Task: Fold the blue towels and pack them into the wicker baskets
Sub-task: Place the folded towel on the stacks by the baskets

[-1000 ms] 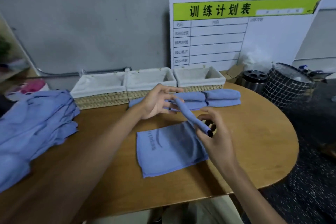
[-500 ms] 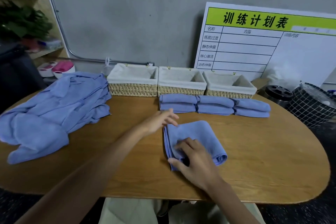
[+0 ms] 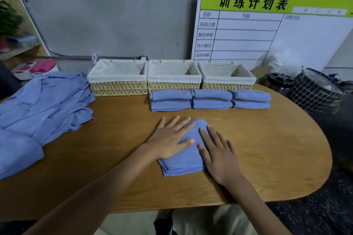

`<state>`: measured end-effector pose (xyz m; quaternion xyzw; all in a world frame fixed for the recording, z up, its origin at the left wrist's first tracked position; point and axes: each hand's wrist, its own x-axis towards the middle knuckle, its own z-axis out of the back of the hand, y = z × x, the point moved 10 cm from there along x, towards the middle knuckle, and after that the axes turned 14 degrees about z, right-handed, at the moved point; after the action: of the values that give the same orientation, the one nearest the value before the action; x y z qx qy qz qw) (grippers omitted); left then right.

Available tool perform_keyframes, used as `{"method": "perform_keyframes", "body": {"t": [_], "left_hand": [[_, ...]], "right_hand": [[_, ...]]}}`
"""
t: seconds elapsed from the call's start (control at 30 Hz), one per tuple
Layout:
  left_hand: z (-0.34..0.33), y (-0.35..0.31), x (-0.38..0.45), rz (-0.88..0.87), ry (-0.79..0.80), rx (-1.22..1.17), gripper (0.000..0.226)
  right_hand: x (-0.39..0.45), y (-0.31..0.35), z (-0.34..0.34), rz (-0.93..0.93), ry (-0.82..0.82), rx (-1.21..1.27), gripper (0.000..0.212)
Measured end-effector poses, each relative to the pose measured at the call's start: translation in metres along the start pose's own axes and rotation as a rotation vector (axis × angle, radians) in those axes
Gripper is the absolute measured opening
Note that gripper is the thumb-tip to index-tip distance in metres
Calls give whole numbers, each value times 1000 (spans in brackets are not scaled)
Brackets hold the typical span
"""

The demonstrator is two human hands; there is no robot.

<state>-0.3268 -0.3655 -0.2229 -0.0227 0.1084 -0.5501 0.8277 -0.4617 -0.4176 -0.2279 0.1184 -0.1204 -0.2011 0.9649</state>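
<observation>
On folded towel (image 3: pixel 188 166), both flat hands (image 3: pixel 170 142).

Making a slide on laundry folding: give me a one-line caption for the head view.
Both hands, left and right, press a folded blue towel flat before three wicker baskets.

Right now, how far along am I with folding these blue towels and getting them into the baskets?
Done: six folded towels sit in three stacks of two in front of the wicker baskets. In hand: your left hand and right hand press flat on another folded towel. Left: the unfolded pile at the table's left, and all the packing, since all three baskets look empty.
</observation>
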Motion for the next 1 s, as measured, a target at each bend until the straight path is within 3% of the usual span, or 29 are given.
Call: {"method": "perform_keyframes", "body": {"t": [0.23,0.43,0.6,0.67,0.8,0.93,1.0], "left_hand": [[-5,21,-10,43,36,54,90],[-6,35,-34,84,30,103,97],[1,41,-58,116,1,185,98],[20,40,-64,128,-90,172,96],[62,69,-55,285,-246,-253,58],[47,101,-11,351,-14,-823,111],[48,107,5,343,36,-944,108]], "right_hand": [[-3,-9,0,-34,57,0,81],[-2,-27,15,-146,-51,84,99],[19,-25,31,-141,-33,110,49],[33,-20,35,-88,-43,261,25],[68,-12,31,14,-40,711,30],[101,6,30,142,14,853,28],[117,14,32,182,6,857,30]]}}
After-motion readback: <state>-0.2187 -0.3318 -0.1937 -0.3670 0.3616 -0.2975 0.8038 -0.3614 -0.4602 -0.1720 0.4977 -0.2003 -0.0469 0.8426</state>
